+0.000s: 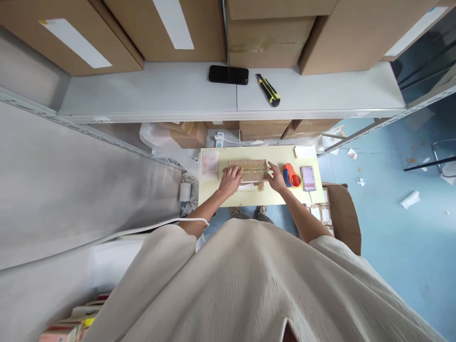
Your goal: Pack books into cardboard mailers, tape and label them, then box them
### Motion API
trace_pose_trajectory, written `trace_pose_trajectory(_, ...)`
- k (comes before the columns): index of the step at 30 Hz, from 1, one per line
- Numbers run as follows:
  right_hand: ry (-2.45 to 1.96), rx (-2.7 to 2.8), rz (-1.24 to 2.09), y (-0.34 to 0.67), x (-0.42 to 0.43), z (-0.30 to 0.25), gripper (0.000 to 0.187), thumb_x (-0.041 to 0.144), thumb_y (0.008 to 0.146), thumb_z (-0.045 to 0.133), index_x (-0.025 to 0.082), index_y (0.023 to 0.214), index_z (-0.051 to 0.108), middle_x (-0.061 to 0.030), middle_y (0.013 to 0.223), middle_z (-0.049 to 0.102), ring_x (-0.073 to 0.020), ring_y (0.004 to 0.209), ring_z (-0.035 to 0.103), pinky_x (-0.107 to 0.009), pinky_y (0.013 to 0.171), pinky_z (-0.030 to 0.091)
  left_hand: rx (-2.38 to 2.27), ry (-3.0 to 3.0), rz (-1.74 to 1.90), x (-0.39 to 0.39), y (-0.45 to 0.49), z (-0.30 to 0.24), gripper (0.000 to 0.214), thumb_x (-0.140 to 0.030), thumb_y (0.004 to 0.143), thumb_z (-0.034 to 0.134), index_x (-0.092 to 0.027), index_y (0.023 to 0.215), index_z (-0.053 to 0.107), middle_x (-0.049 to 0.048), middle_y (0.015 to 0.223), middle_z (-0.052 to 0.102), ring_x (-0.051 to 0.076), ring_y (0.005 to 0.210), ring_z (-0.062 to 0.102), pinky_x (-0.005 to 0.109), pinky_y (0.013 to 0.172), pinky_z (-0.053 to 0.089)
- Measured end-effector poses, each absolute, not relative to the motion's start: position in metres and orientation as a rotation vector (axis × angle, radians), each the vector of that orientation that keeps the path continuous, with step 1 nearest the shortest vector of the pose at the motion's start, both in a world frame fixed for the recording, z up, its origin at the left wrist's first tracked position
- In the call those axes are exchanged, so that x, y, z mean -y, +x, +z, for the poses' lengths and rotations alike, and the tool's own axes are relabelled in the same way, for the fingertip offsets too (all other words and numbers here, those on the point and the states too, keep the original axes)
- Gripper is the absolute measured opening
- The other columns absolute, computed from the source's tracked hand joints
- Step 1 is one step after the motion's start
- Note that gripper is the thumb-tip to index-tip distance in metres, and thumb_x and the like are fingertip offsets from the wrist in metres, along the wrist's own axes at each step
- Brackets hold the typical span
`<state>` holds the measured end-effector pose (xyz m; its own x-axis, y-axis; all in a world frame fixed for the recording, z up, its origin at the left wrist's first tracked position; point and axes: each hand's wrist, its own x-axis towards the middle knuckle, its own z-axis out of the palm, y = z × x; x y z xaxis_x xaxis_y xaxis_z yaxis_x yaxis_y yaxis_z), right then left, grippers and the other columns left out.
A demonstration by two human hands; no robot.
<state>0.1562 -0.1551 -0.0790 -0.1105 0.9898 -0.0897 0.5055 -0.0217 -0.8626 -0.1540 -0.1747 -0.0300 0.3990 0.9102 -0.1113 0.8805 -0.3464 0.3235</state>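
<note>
A small cardboard box with clear tape along its top lies on the pale yellow table. My left hand grips its left end, fingers laid over the top and a ring on one of them. At the opposite end, my right hand holds the box's edge between thumb and fingers. Just right of that hand stands a red and blue tape dispenser. Beyond it lies a phone with a lit, blurred screen. A white paper slip shows at the box's near side.
Above the table's far side runs a grey shelf bearing large cartons, a black phone and a yellow-black utility knife. An open carton stands right of the table. Paper scraps litter the blue floor. A white cord crosses near my left arm.
</note>
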Motion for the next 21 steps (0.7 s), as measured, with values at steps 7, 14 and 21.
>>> trace_pose_trajectory(7, -2.038, 1.531, 0.761, 0.240, 0.184, -0.085, 0.043, 0.045, 0.101, 0.058, 0.021, 0.130, 0.076, -0.0196, 0.122, 0.075, -0.0373, 0.114, 0.068, -0.058, 0.109, 0.057, -1.580, 2.290, 0.094, 0.177, -0.152, -0.032, 0.060, -0.029, 0.113, 0.052, -0.014, 0.171, 0.056, 0.0246, 0.176, 0.052, 0.043, 0.161, 0.047, 0.062, 0.136, 0.035)
trace_pose_trajectory(14, -2.258, 1.615, 0.772, 0.261, 0.191, -0.084, 0.022, 0.041, 0.099, 0.062, 0.023, 0.099, 0.074, -0.0157, 0.117, 0.077, -0.0304, 0.100, 0.069, -0.038, 0.085, 0.052, -1.607, 2.281, 0.086, 0.177, -0.150, -0.028, 0.059, -0.027, 0.112, 0.052, -0.015, 0.169, 0.058, 0.0241, 0.175, 0.053, 0.042, 0.164, 0.046, 0.061, 0.136, 0.040)
trace_pose_trajectory(21, -2.441, 1.725, 0.781, 0.245, 0.181, -0.080, 0.039, 0.059, 0.101, 0.071, 0.021, 0.104, 0.076, -0.0207, 0.109, 0.079, -0.0372, 0.110, 0.073, -0.045, 0.094, 0.055, -1.615, 2.284, 0.072, 0.177, -0.152, -0.024, 0.056, -0.031, 0.115, 0.051, -0.018, 0.168, 0.061, 0.0217, 0.174, 0.054, 0.041, 0.165, 0.044, 0.058, 0.133, 0.045)
